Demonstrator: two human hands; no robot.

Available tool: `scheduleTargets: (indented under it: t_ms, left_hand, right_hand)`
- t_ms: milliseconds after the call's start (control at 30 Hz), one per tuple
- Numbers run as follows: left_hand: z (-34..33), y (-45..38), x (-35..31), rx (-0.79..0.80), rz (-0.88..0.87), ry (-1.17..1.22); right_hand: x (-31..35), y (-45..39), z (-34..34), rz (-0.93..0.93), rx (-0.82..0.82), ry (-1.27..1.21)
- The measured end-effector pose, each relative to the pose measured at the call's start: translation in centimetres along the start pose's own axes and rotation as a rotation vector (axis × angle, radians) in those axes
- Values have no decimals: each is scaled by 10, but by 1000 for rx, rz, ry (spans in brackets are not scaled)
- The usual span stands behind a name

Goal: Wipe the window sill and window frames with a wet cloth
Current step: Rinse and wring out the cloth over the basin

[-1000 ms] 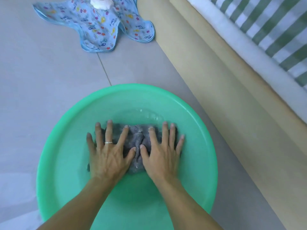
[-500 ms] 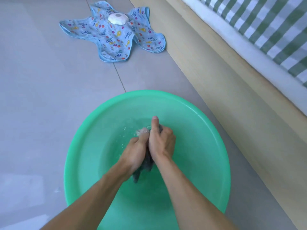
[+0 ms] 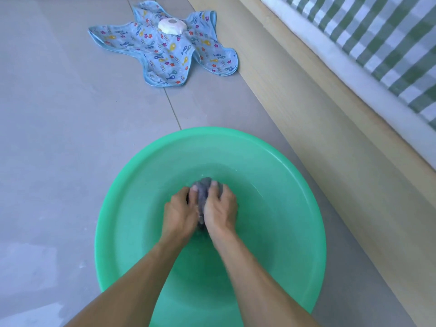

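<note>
A grey wet cloth [image 3: 203, 192] is bunched into a wad over the middle of a green plastic basin [image 3: 132, 180] that stands on the floor and holds water. My left hand [image 3: 180, 214] grips the wad from the left. My right hand [image 3: 220, 212] grips it from the right, thumbs pressing on top. Most of the cloth is hidden between the two hands.
A blue star-shaped patterned cloth [image 3: 165, 50] lies on the grey tiled floor [image 3: 59, 138] beyond the basin, with a white round object [image 3: 171, 25] on it. A pale wooden ledge [image 3: 318, 119] runs along the right, under a green-and-white striped fabric [image 3: 389, 43].
A second ago both hands pressed flat on the spread cloth in the water. They have since gathered it into a wad and now squeeze it between them.
</note>
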State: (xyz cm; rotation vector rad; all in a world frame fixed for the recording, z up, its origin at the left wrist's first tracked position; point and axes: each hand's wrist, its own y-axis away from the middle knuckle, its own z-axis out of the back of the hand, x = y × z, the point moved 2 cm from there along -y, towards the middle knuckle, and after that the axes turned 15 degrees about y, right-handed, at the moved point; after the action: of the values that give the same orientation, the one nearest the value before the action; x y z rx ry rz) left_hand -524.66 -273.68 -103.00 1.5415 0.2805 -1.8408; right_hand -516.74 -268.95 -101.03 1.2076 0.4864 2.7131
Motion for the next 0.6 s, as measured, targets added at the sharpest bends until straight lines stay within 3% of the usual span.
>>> scheduleTargets:
  t_ms: [100, 167, 233, 300, 400, 467, 533, 600]
  left_hand:
    - [-10, 6, -23, 112, 262, 325]
    - [-13, 13, -35, 241, 310, 354]
    - [-9, 13, -36, 255, 244, 214]
    - [0, 11, -29, 181, 72, -100]
    - [9, 16, -16, 65, -24, -565]
    - [9, 19, -12, 61, -51, -632]
    - [5, 16, -11, 25, -62, -560]
    - [0, 8, -8, -1, -54, -402]
  right_hand:
    - [20, 1, 8, -10, -36, -60]
    - [15, -10, 17, 15, -90, 52]
    - [3, -22, 26, 107, -207, 269]
    - [-10, -29, 28, 285, -365, 534]
    - [-38, -27, 18, 356, -332, 753]
    - [-51, -23, 11, 438, -328, 824]
    - [-45, -15, 7, 326, -227, 720]
    - [-26, -14, 3, 70, -49, 260]
